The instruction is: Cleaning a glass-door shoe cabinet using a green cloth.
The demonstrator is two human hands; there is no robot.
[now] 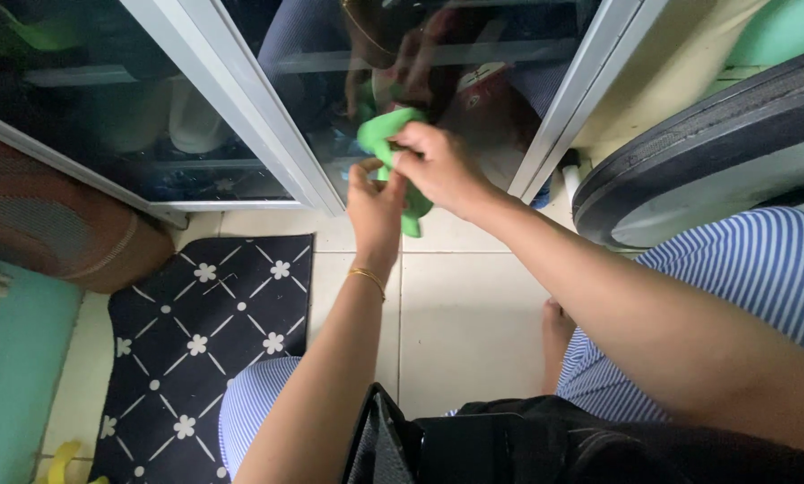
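Item: crumpled bright-green cloth (386, 136), long axis vertical; I see right hand (439, 166) pinching its top, left hand (375, 204) gripping below.

A bright green cloth (386, 143) is bunched in two bare hands. A thin gold bangle (367, 278) circles one wrist. The floor mat (204, 350) is black with white flowers and crossing white lines. Clothing (760, 269) shows blue and white stripes. Floor tiles (465, 314) are pale cream.
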